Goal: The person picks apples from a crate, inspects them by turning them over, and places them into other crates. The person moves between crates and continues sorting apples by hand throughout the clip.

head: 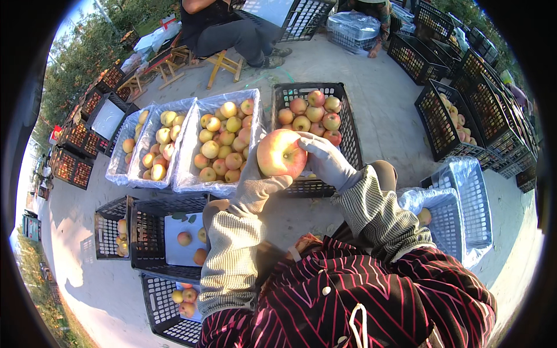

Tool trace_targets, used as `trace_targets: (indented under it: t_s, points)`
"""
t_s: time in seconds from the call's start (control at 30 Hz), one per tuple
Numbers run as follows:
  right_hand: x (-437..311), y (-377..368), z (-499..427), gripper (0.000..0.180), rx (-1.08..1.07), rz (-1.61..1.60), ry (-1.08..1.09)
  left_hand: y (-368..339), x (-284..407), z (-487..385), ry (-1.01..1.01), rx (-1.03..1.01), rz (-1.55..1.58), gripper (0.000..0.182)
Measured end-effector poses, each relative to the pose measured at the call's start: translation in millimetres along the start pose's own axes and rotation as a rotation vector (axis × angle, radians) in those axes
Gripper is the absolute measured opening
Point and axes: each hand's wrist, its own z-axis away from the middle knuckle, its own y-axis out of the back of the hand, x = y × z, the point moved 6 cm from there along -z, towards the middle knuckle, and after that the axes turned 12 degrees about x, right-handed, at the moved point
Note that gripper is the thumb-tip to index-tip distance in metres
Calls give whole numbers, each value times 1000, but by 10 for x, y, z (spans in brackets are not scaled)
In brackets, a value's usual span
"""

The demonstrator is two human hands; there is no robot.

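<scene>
A large red-and-yellow apple (278,158) is held up between my two gloved hands. My left hand (257,185) cups it from the left and below, the thumb across its lower side. At its right side, the fingers of my right hand (328,158) press against the skin. Beyond the apple stands a black plastic crate (352,130) with a layer of apples (315,114) in it. Left of that crate sits a crate lined with clear plastic film (185,167), filled with many yellow-red apples (226,138). My hands hide part of both crates.
Two more film-lined crates (135,174) adjoin on the left. Black crates (145,235) with a few apples stand by my left arm, film-lined crates (476,209) at my right. Stacked crates (491,113) line the right side. A seated person (230,39) and another person (383,21) are ahead.
</scene>
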Motion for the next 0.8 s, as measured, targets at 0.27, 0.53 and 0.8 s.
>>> trace_targets:
  t_s: [0.27, 0.53, 0.8]
  points:
    - [-113, 38, 248, 41, 113, 199, 62, -15, -293, 149, 112, 107, 206, 71]
    - [94, 203, 23, 28, 94, 190, 41, 641, -306, 284, -11, 394, 762, 65]
    - [750, 1209, 129, 21, 395, 499, -394, 3033, -260, 1557, -76, 1352, 404, 67]
